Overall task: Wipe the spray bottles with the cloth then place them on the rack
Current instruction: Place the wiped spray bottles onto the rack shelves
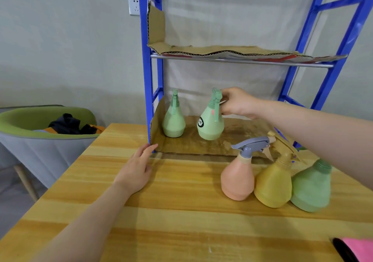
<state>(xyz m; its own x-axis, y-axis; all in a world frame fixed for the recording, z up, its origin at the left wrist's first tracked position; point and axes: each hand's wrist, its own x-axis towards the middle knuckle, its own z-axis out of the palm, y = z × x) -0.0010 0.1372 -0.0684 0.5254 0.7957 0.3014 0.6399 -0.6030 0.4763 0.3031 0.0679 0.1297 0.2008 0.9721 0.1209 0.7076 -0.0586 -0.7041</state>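
On the rack's (150, 84) lower shelf: right hand (239, 104), fingers pinching a tilted green spray bottle's (211, 124) head, beside an upright green one (173, 122). At the shelf's front edge: left hand (137, 171), fingers straight on the counter (171, 211). Right: three bottles (272, 183) clustered; cloth (357, 247) at the near corner.

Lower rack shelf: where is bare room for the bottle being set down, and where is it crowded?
On the lower rack shelf, bare cardboard lies right of the labelled green bottle that the right hand grips, back to the blue post. A narrow gap separates it from the plain green bottle. The front right is crowded by the pink bottle, yellow bottle and green bottle.
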